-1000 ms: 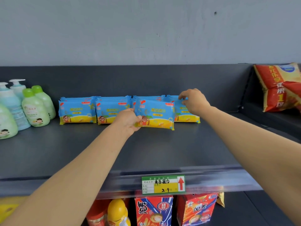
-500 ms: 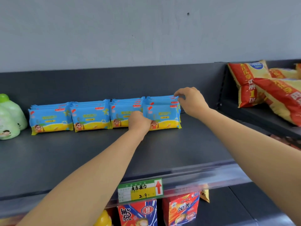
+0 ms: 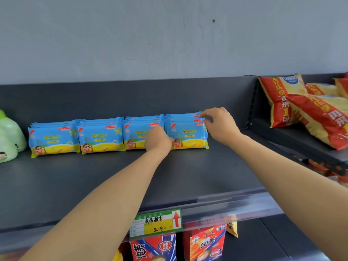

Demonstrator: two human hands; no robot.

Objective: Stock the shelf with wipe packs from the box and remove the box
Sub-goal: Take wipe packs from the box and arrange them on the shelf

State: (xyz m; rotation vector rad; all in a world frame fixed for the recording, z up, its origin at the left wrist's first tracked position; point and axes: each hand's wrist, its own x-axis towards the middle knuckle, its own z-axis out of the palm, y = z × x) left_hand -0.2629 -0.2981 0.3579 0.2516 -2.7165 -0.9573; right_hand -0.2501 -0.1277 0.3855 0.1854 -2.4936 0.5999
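- I am watching both forearms reaching forward over the front edge of the shelf (image 3: 188, 176), the palms facing away from me.
- The left hand (image 3: 158, 139) is bunching into a curled shape, knuckles toward me, pressing against the seam between the third stack and the rightmost stack (image 3: 188, 132). Its fingers are hiding behind the back of the hand, so I cannot tell whether it is gripping a pack.
- The right hand (image 3: 220, 125) is arching over that stack's top right corner, fingertips (image 3: 202, 115) curling onto the upper edge and the thumb closing in at the side, pinching it.
- The wipe packs (image 3: 118, 136) are standing on their long edges in four touching stacks near the shelf's back edge, printed faces pointing at the front edge, long axes running left to right along the back wall.
- Green bottles (image 3: 9, 136) are sitting just beside the row at the left edge, and snack bags (image 3: 293, 102) are leaning on the next shelf to the right.
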